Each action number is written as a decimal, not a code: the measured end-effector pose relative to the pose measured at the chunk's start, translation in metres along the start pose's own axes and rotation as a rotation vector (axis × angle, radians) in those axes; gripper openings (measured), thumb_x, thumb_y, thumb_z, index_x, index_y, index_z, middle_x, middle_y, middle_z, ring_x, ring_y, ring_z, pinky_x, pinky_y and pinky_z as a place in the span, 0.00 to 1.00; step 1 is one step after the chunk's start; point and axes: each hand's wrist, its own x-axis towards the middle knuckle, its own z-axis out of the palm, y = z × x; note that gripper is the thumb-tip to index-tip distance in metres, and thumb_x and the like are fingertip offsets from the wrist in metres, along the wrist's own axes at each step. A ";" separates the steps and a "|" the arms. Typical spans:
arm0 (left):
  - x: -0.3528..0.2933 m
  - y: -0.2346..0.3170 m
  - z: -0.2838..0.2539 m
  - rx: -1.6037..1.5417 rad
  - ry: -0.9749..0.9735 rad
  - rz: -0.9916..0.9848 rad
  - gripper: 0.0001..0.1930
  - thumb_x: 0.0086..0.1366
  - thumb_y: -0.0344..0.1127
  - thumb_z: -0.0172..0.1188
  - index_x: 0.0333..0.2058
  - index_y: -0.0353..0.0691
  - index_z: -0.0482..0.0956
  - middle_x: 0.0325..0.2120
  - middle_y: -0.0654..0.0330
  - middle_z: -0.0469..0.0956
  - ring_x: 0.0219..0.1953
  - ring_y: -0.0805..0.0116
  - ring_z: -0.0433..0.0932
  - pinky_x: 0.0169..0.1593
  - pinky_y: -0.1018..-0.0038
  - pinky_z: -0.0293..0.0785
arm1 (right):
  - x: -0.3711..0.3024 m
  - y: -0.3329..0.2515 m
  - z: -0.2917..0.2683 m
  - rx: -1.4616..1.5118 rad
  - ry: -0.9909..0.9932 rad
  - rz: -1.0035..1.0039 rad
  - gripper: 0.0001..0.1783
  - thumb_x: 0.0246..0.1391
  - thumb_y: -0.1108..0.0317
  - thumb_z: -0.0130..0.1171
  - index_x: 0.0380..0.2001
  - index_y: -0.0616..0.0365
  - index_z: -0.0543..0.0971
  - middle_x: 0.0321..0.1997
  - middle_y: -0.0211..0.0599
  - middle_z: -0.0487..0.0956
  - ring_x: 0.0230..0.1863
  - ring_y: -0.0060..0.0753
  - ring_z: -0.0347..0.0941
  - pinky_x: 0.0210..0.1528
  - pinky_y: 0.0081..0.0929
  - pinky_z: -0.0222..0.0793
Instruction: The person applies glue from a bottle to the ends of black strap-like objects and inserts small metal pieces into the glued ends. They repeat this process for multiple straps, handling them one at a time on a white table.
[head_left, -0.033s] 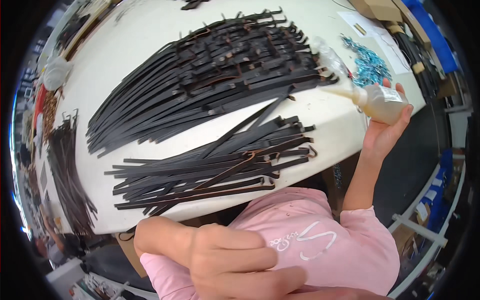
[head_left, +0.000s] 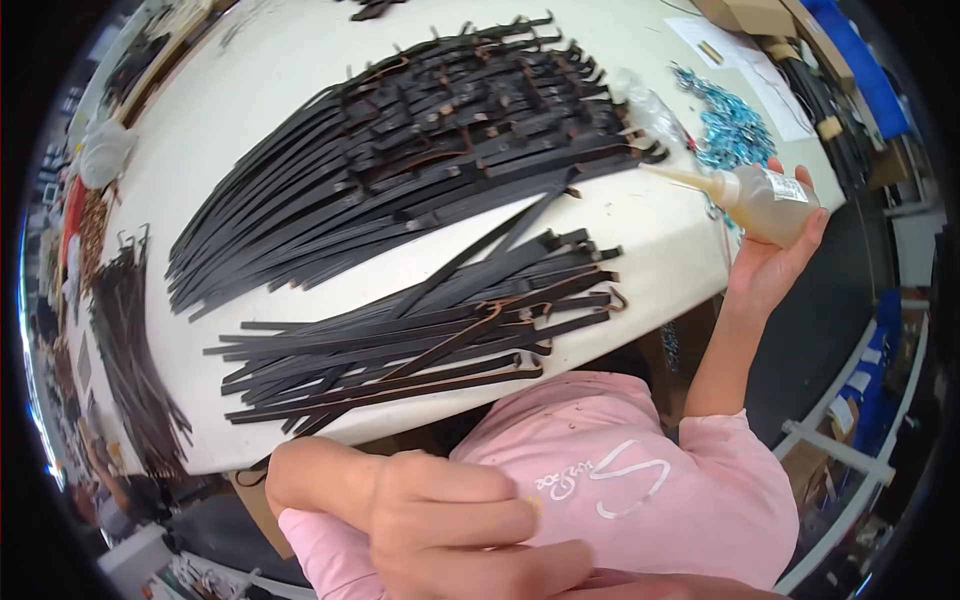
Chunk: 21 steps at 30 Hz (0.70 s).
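Curling close under the camera, the left hand sits in front of the pink shirt, its fingers folded loosely over one another; whether anything lies inside them cannot be told from this view, and it touches none of the goods on the table. Just beyond the chest, at the near edge of the white table, lies the smaller pile of black straps, fanned out flat with a few brown-edged strips crossing it and small hooked ends showing at its right side. Off to the right and past the table's edge, the right hand is raised with the forearm upright, closed around a squeeze bottle of pale yellowish liquid. The bottle lies nearly level in the grip, its long tapered nozzle pointing left over the table corner toward the straps but apart from them, the tip in the air. Further back, a much larger heap of black straps covers the middle of the table, laid in rough parallel with their ends toward the right. Behind the bottle a scatter of small blue metal pieces rests near a clear plastic bag, and a dark bundle of more straps hangs well apart at the far left
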 end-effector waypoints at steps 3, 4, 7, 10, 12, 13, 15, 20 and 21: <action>-0.012 0.003 -0.030 0.036 -0.182 -0.115 0.07 0.66 0.39 0.60 0.38 0.44 0.81 0.38 0.58 0.81 0.23 0.71 0.69 0.25 0.75 0.66 | 0.021 -0.010 -0.045 -0.074 -0.021 -0.104 0.36 0.67 0.43 0.54 0.62 0.66 0.69 0.59 0.53 0.75 0.59 0.42 0.75 0.62 0.39 0.71; -0.024 -0.001 -0.037 0.107 -0.180 -0.202 0.08 0.69 0.37 0.57 0.40 0.42 0.79 0.38 0.56 0.80 0.25 0.71 0.70 0.27 0.75 0.66 | 0.028 -0.017 -0.063 -0.128 -0.025 -0.154 0.36 0.67 0.44 0.55 0.62 0.67 0.69 0.59 0.53 0.75 0.58 0.42 0.76 0.61 0.39 0.72; -0.073 -0.035 -0.052 0.494 0.011 -0.347 0.13 0.72 0.29 0.51 0.52 0.37 0.77 0.39 0.56 0.78 0.29 0.73 0.70 0.31 0.79 0.67 | 0.047 -0.024 -0.069 -0.228 0.042 -0.281 0.36 0.67 0.45 0.56 0.60 0.70 0.71 0.58 0.47 0.76 0.56 0.37 0.77 0.59 0.37 0.73; -0.082 -0.089 -0.054 0.496 0.212 -0.676 0.18 0.73 0.23 0.48 0.59 0.36 0.74 0.42 0.59 0.77 0.30 0.79 0.70 0.33 0.79 0.69 | 0.053 -0.030 -0.064 -0.192 0.082 -0.241 0.35 0.68 0.43 0.52 0.60 0.68 0.72 0.60 0.46 0.74 0.57 0.36 0.76 0.59 0.36 0.74; -0.078 -0.108 -0.055 0.357 0.278 -0.952 0.15 0.73 0.27 0.53 0.56 0.35 0.77 0.42 0.61 0.80 0.32 0.80 0.72 0.35 0.80 0.70 | 0.049 -0.033 -0.060 -0.059 0.088 -0.101 0.36 0.68 0.41 0.50 0.60 0.66 0.72 0.61 0.45 0.74 0.57 0.37 0.76 0.59 0.36 0.74; -0.085 -0.116 -0.057 0.285 0.228 -0.965 0.13 0.71 0.27 0.56 0.52 0.35 0.80 0.39 0.61 0.81 0.31 0.80 0.72 0.37 0.80 0.71 | 0.045 -0.031 -0.053 -0.026 0.085 -0.075 0.34 0.70 0.41 0.47 0.58 0.65 0.72 0.57 0.44 0.77 0.58 0.39 0.77 0.57 0.39 0.76; -0.088 -0.112 -0.055 0.268 0.100 -0.973 0.08 0.68 0.26 0.60 0.44 0.34 0.84 0.35 0.61 0.82 0.31 0.79 0.74 0.39 0.79 0.73 | 0.033 -0.018 -0.035 0.043 0.032 0.056 0.35 0.69 0.40 0.48 0.59 0.64 0.73 0.58 0.42 0.77 0.57 0.37 0.77 0.58 0.37 0.75; -0.075 -0.090 -0.047 0.105 -0.328 -0.845 0.06 0.61 0.25 0.67 0.38 0.34 0.83 0.31 0.58 0.79 0.33 0.68 0.77 0.40 0.75 0.74 | -0.005 0.007 0.001 -0.041 -0.285 0.206 0.33 0.67 0.45 0.54 0.60 0.64 0.72 0.59 0.40 0.76 0.57 0.31 0.75 0.60 0.32 0.71; -0.074 -0.088 -0.049 0.070 -0.366 -0.846 0.08 0.58 0.27 0.70 0.34 0.35 0.80 0.31 0.58 0.77 0.35 0.66 0.77 0.39 0.72 0.74 | -0.011 0.007 0.008 -0.046 -0.333 0.161 0.33 0.66 0.47 0.55 0.61 0.65 0.72 0.58 0.39 0.76 0.57 0.29 0.74 0.60 0.30 0.70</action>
